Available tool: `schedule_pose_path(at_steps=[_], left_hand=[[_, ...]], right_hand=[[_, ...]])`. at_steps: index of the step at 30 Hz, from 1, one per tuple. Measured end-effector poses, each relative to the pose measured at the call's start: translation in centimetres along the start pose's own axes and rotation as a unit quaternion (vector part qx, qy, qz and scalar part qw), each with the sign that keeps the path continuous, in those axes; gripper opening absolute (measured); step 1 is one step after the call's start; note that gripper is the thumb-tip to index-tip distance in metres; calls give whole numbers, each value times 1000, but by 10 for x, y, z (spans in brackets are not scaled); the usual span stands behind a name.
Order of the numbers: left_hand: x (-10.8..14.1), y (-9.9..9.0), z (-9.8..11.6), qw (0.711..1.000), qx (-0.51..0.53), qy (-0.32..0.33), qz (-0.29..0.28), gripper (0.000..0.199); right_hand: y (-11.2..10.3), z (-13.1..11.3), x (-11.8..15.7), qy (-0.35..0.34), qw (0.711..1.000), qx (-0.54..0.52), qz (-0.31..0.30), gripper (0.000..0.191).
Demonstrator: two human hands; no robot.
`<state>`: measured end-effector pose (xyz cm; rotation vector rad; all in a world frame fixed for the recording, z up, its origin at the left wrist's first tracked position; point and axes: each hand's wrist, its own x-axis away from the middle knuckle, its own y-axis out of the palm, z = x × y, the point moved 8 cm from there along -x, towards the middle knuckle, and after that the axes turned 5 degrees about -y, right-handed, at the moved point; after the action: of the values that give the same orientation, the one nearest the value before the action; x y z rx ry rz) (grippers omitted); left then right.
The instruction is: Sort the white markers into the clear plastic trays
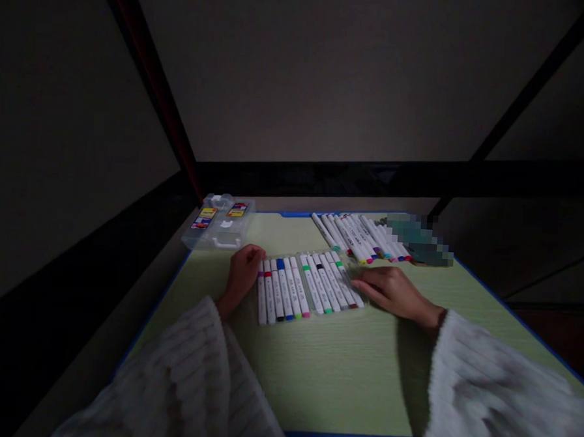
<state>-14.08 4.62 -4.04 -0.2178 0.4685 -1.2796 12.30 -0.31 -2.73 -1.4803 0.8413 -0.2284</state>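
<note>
Two clear plastic sleeves of white markers lie side by side on the light green table (343,371). The left sleeve (283,288) shows purple, red, black, blue, green and pink on its pens; the right sleeve (330,282) has green, black and brown marks. At the upper left corner of the left sleeve, my left hand (244,271) has its fingers closed on the plastic edge. My right hand (393,291) is at the right edge of the right sleeve, thumb and fingers brought together around the clear edge.
Loose white markers (352,237) with coloured ends lie in a pile at the back right. Beside them is a blurred green object (420,241). A clear plastic case (220,222) with labels stands at the back left corner. A wall rises behind the table.
</note>
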Motion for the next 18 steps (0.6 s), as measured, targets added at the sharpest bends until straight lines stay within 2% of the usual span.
schedule_pose_path(at_steps=[10,18], left_hand=[[5,9,2,1000,20,2,-7,14],[3,7,-2,1000,24,2,3,11]], right_hand=[[0,3,0,-26,994,103,-26,40],[-3,3,1,-38,991,129,9,36]])
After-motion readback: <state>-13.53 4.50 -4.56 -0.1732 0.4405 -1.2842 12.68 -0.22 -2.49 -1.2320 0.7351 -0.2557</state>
